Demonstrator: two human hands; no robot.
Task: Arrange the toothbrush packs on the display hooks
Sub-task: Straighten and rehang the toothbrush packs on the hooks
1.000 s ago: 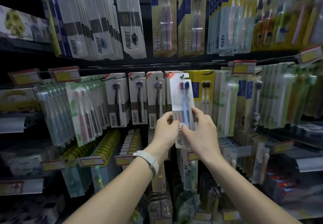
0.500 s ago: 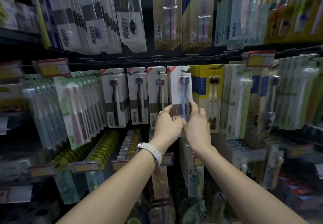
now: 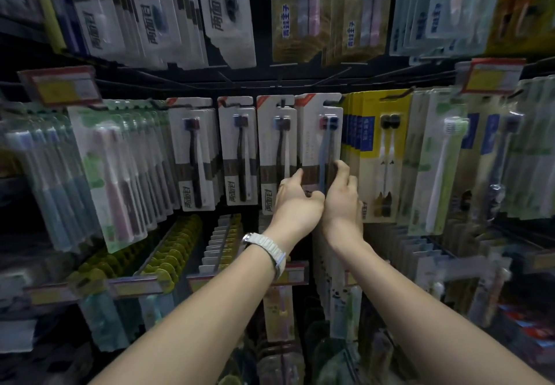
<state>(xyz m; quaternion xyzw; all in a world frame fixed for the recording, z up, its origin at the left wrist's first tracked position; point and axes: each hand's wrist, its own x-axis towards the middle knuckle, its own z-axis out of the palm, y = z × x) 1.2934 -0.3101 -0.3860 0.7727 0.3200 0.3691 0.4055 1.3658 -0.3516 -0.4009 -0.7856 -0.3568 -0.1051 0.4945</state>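
**Both hands on the white pack, center frame**

My left hand (image 3: pixel 295 204) & right hand (image 3: pixel 341 201) are curled round the bottom of the white toothbrush pack (image 3: pixel 321 135), pinching its lower edges. Pack's top is up at its hook (image 3: pixel 332 102), mid frame, just right of 3 similar white packs (image 3: pixel 240 150), yellow packs (image 3: pixel 381 150) on its right. Watch (image 3: pixel 270 251) on my left wrist.

The toothbrush pack (image 3: pixel 322 132) hangs frontmost on its hook, between white packs (image 3: pixel 274 144) left and yellow packs (image 3: pixel 381 144) right.

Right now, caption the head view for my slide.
Both hands hold a white toothbrush pack at its display hook.
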